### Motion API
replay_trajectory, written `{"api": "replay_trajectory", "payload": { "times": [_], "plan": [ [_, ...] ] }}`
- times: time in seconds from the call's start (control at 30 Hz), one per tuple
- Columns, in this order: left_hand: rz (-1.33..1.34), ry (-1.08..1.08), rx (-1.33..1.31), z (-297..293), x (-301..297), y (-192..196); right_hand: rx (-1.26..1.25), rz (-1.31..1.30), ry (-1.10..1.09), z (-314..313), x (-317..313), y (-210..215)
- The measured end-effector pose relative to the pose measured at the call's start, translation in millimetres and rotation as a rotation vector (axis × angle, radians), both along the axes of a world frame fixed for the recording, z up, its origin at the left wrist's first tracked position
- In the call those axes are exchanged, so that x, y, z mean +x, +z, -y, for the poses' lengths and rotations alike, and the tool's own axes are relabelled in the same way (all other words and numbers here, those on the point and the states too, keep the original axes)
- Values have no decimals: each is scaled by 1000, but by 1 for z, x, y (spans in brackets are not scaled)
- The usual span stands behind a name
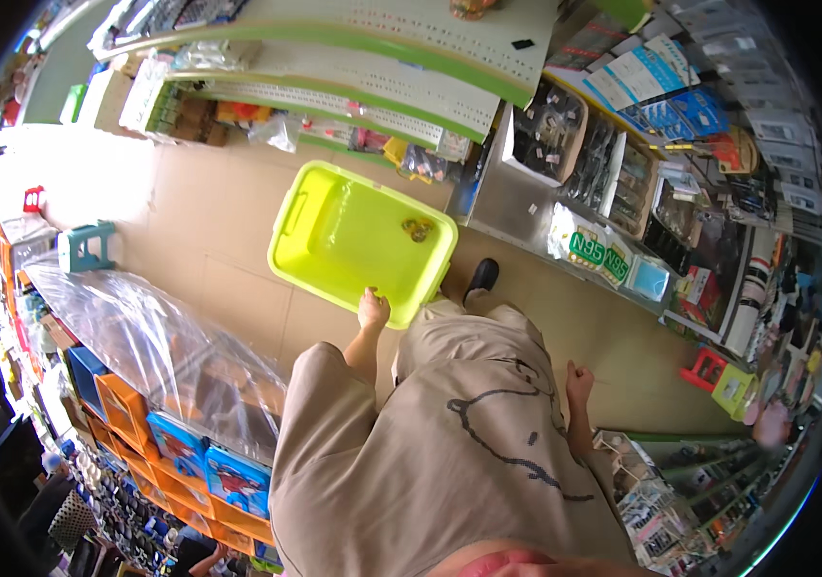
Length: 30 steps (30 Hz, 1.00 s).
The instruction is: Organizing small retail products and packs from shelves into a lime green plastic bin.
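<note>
A lime-yellow plastic tub (pixel 320 279) sits on the tiled floor in front of me. Inside it, toward the right, lies a small yellow-brown clump (pixel 418 230), too small to make out. My left hand (pixel 373 309) is over the tub's near rim with its fingers curled in; no object shows in it, and I cannot tell whether it touches the rim. Out to my right, away from the tub, hangs my right hand (pixel 579 383), loosely closed, with nothing visible in it.
Green-edged shelves (pixel 334 87) stand ahead. At right is a counter with goods in trays (pixel 546 135). Plastic film (pixel 171 337) covers part of the orange bins (pixel 127 409) at left. A teal stool (pixel 87 247) and a red stool (pixel 704 371) stand on the floor.
</note>
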State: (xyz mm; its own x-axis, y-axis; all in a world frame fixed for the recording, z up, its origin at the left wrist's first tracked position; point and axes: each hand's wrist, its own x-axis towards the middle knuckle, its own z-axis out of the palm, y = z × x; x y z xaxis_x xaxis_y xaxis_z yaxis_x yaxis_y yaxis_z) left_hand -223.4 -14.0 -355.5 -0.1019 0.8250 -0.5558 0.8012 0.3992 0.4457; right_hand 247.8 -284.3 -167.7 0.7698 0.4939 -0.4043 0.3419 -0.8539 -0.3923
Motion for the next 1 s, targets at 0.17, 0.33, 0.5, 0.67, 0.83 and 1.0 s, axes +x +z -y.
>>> {"api": "replay_trajectory", "payload": {
  "times": [0.17,0.33,0.5,0.67,0.83,1.0],
  "plan": [
    [203,255,155,-84,32,74,53,-140,-59,-39,7,-4],
    [407,29,899,-217,103,238,297,-241,122,-107,20,-3],
    [496,-246,1148,-305,174,360,354,-317,279,-182,20,27],
    [317,-368,1233,-377,240,376,307,-521,478,-224,30,66],
    [33,-302,1170,-429,283,348,357,-527,501,-229,43,46],
    [26,-208,1054,-457,295,338,334,-643,512,-230,53,32]
  ]
}}
